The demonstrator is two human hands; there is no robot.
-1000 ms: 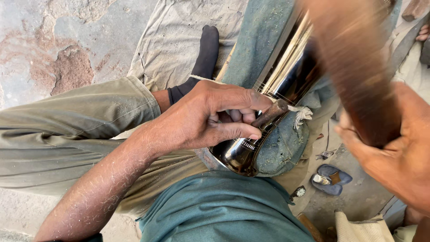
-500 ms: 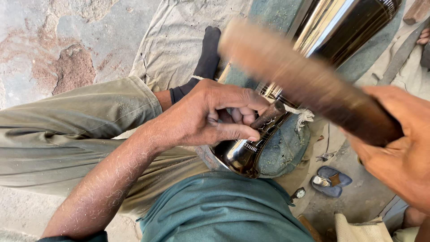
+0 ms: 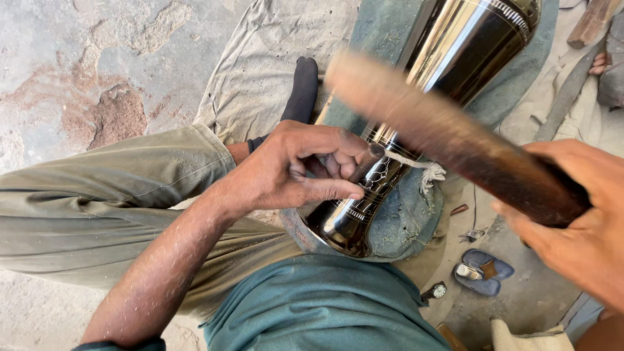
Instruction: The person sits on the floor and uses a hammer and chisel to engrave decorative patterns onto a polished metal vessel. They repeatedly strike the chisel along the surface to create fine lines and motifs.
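Gripping a small punch (image 3: 361, 164) against the polished metal vase (image 3: 416, 117), the left hand (image 3: 292, 172) steadies it; the right hand (image 3: 572, 227) clutches a wooden mallet (image 3: 448, 140) above the vase. A mistimed blow could hit fingers (image 3: 325, 190) beside the punch, or dent the vase lying on its green cushion (image 3: 409, 221).

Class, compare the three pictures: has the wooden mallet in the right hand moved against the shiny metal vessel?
Yes. The wooden mallet in the right hand has swung down and leftward: its head now crosses the metal vessel, nearer the left hand.

left hand (image 3: 292, 170) fingers curled, pinching; right hand (image 3: 575, 224) fisted, raised.
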